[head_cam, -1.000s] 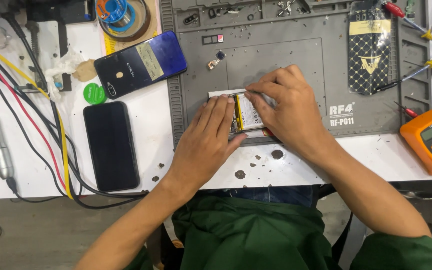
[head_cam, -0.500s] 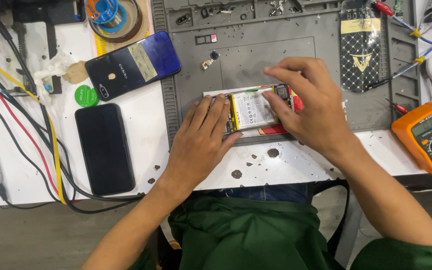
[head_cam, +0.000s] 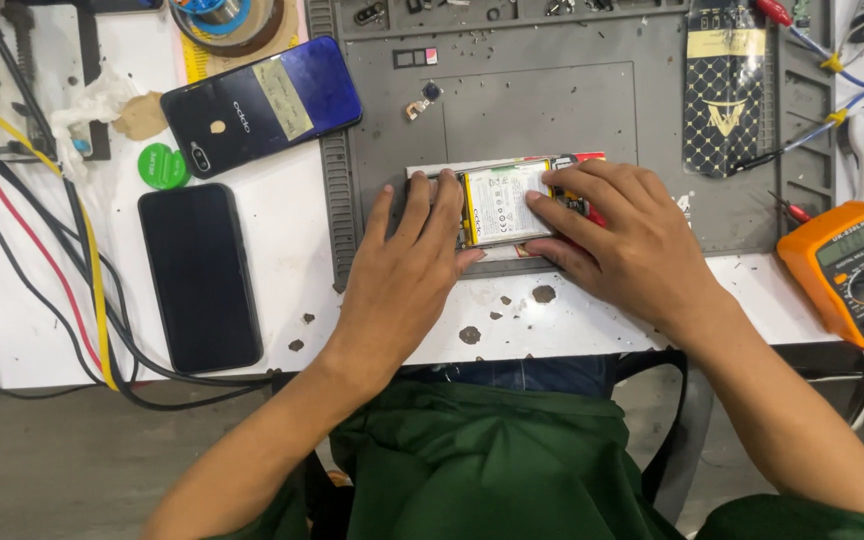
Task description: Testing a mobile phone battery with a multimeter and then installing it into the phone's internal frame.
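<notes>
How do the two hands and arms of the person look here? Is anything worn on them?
Both arms are bare from the hands up to the frame's edge: no sleeves reach the forearms. The left hand and the right hand carry no gloves, and no ring, watch or wrist strap shows. The nails on the fingers are short and unpainted. Below the arms lies dark green clothing.

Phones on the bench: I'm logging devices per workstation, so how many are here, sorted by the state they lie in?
Opened, battery showing, under both hands: 1, the opened phone, with the left hand and right hand on it.
Back up, blue: 1, the blue phone.
Screen up, dark: 1, the black phone.
Total: 3
</notes>
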